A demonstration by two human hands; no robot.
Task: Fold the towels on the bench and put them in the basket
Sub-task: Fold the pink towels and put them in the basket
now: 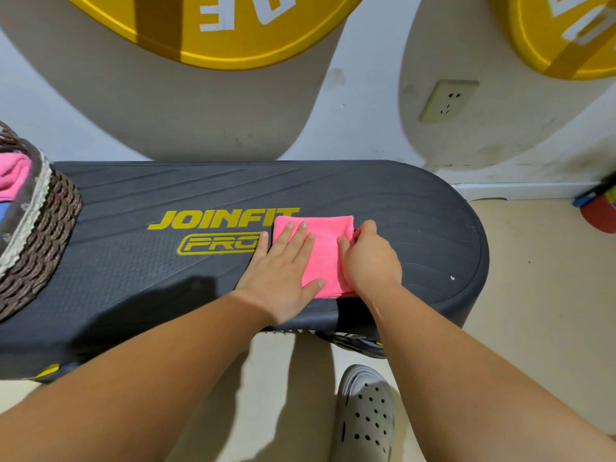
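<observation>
A small pink towel, folded into a narrow rectangle, lies on the dark grey bench right of the yellow lettering. My left hand lies flat on its left half, fingers straight and spread. My right hand grips the towel's right edge with curled fingers and thumb. The brown wicker basket stands on the bench's left end, with a pink towel and a bluish cloth inside.
The bench stands against a white and grey wall with a socket and yellow round signs. Beige floor lies to the right. A grey clog is below the bench's front edge. Coloured items sit at far right.
</observation>
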